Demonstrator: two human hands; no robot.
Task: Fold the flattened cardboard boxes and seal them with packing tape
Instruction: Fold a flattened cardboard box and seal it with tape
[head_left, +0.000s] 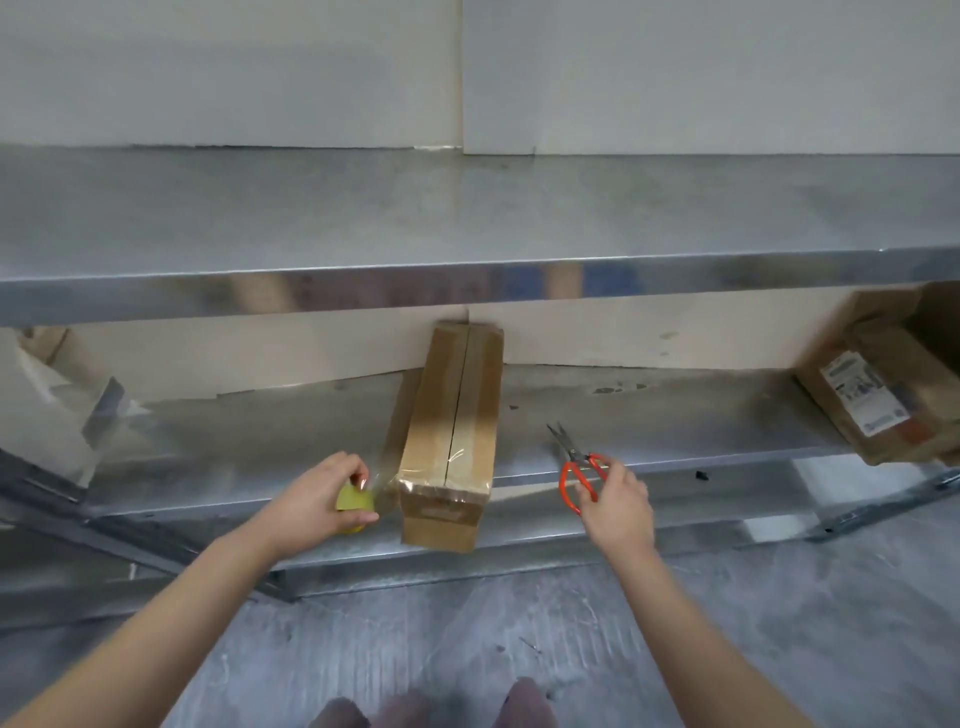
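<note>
Left hand (317, 501): my fingers (349, 464) and thumb are curled round a small yellow-green tape roll (355, 503), gripping it from above and below. A strip of clear tape (385, 486) runs from the roll rightward to the near end of the cardboard box (452, 431).

Right hand (618, 506): fingers hooked into the red handles of the scissors (576, 467). The blades point up and away from me and are almost together, with the tips slightly parted. They are not touching the box.

The box lies between my two hands, just right of the roll and near the scissors on their left. It is long and narrow, with its long axis running away from me toward the back panel. Its top flaps meet at a centre seam, and clear tape covers the near part of the seam and wraps over the front end.

The box rests on the lower metal shelf (675, 431), its near end overhanging the front edge. A second, labelled box (883, 395) sits far right on the same shelf. An upper shelf (467, 218) spans above.
</note>
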